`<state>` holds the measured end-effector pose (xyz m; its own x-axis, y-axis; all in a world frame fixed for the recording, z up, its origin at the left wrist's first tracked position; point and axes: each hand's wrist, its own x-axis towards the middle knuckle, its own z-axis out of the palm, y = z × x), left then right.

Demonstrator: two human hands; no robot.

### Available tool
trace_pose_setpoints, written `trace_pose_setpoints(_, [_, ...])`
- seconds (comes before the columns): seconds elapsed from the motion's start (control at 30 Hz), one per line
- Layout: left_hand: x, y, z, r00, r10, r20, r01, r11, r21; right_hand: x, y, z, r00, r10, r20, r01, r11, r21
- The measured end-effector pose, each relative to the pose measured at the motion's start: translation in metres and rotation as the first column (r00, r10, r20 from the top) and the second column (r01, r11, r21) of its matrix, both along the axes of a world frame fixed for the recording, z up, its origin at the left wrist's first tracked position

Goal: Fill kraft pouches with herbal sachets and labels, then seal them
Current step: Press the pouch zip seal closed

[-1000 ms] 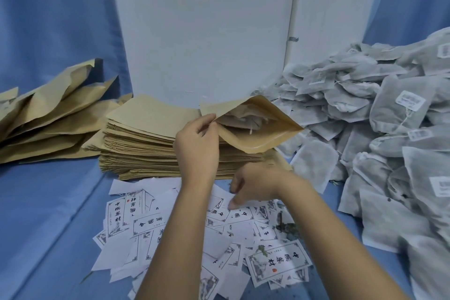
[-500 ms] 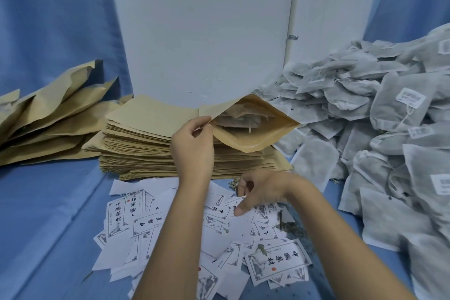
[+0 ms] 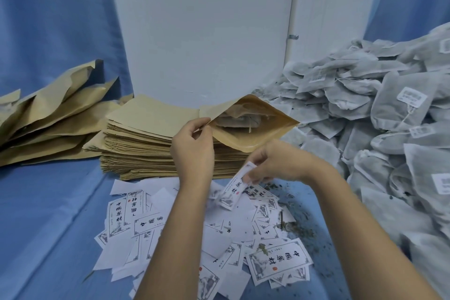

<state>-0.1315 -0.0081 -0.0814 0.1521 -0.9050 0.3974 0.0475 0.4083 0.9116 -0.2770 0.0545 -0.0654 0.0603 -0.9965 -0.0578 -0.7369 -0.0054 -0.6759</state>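
Observation:
My left hand (image 3: 193, 146) pinches the upper lip of a kraft pouch (image 3: 253, 136), holding its mouth wide apart over the pouch stack. A grey herbal sachet (image 3: 239, 120) lies inside it. My right hand (image 3: 275, 163) pinches a printed white label (image 3: 235, 186) by its top end, lifted just above the scattered pile of labels (image 3: 219, 234), below the pouch mouth. A flat stack of unfilled kraft pouches (image 3: 146, 139) sits behind my hands.
A big heap of grey sachets (image 3: 379, 129) fills the right side. Kraft pouches (image 3: 48, 119) lie piled at the left. Loose herb crumbs (image 3: 292, 221) dot the blue cloth (image 3: 48, 226). A white board (image 3: 202, 31) stands behind.
My right hand has picked one label out of the pile and raised it toward the pouch. My left hand keeps the pouch mouth held apart in the same place.

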Motion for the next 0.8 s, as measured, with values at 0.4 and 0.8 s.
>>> trace_pose_setpoints(0.4, [-0.007,0.007,-0.006,0.984,0.055,0.171,-0.005,0.96,-0.28,-0.004,-0.01,0.001,0.904,-0.423,-0.057,0.231,0.597,-0.768])
trace_pose_setpoints(0.8, [-0.021,0.026,-0.012,0.949,0.311,0.061,-0.182,0.694,-0.697,-0.001,-0.013,0.001,0.855,-0.484,-0.184,0.269,0.719,-0.64])
